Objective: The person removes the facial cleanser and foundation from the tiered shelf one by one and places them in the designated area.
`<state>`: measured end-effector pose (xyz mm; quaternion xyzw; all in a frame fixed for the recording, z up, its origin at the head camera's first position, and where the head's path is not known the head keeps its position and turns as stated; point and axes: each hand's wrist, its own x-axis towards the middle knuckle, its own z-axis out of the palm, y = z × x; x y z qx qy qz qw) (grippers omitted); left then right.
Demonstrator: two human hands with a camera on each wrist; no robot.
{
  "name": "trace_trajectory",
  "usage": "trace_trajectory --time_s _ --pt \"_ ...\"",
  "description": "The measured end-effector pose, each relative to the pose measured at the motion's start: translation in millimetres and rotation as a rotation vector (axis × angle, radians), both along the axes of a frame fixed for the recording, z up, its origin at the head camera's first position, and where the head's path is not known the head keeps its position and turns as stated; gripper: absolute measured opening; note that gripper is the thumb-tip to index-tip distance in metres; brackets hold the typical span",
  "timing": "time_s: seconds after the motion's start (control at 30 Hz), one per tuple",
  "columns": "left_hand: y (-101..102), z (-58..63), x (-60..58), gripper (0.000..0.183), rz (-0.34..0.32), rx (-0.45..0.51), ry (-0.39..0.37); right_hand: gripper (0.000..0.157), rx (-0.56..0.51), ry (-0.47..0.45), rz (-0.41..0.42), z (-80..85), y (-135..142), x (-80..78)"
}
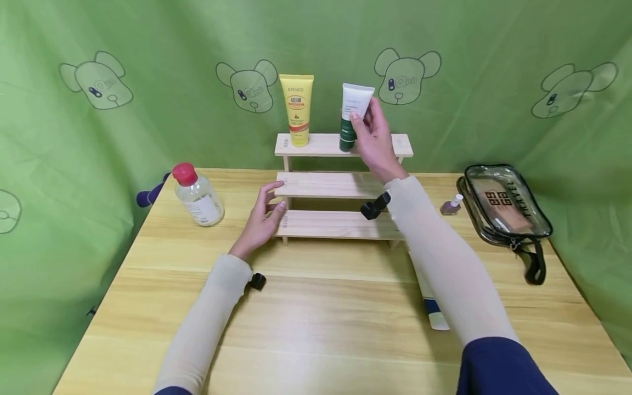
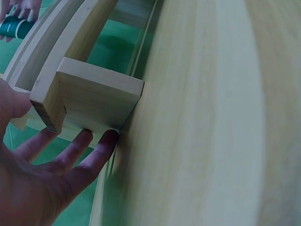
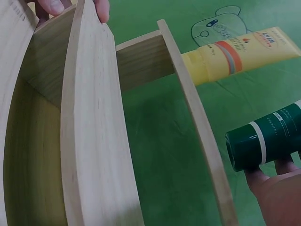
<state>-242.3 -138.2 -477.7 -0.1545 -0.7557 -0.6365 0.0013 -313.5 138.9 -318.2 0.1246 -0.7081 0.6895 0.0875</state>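
Observation:
A three-tier wooden display rack [image 1: 340, 224] stands at the back of the table. My right hand [image 1: 376, 140] holds a white-and-green squeeze tube [image 1: 356, 101], cap down, just above the top tier. In the right wrist view a gap shows between its green cap [image 3: 244, 146] and the rack. To its left a yellow squeeze tube [image 1: 297, 107] stands on its cap on the top tier. My left hand [image 1: 261, 219] rests against the rack's left end. In the left wrist view its fingers [image 2: 70, 153] are spread and touch the side panel.
A clear bottle with a red cap [image 1: 199, 200] stands on the left. To the right are a small nail polish bottle [image 1: 451, 206] and a transparent travel pouch [image 1: 503, 200]. Another tube [image 1: 434, 312] lies partly under my right forearm. A green curtain [image 1: 173, 109] hangs behind.

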Motion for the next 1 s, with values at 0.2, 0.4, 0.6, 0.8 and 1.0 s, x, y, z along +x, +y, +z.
trace_trajectory --time_s 0.2,0.4,0.6,0.8,1.0 --pt "-1 -4.5 -0.6 0.056 -0.001 -0.003 -0.004 0.044 0.043 0.048 0.012 -1.1 22 17.0" --pt "-2 -4.1 -0.2 0.055 -0.002 0.0 -0.009 0.044 0.023 0.074 0.017 0.9 46 35.8" --pt "-2 -3.6 0.2 0.054 -0.005 0.004 -0.014 0.043 -0.01 0.089 0.056 2.8 66 59.2" --pt "-3 -1.9 0.0 0.055 0.003 -0.001 -0.001 0.039 -0.003 0.099 0.082 1.6 81 79.3" --pt "-1 0.3 0.0 0.056 -0.015 -0.001 -0.012 0.039 -0.009 0.11 0.09 -1.2 98 102.0"
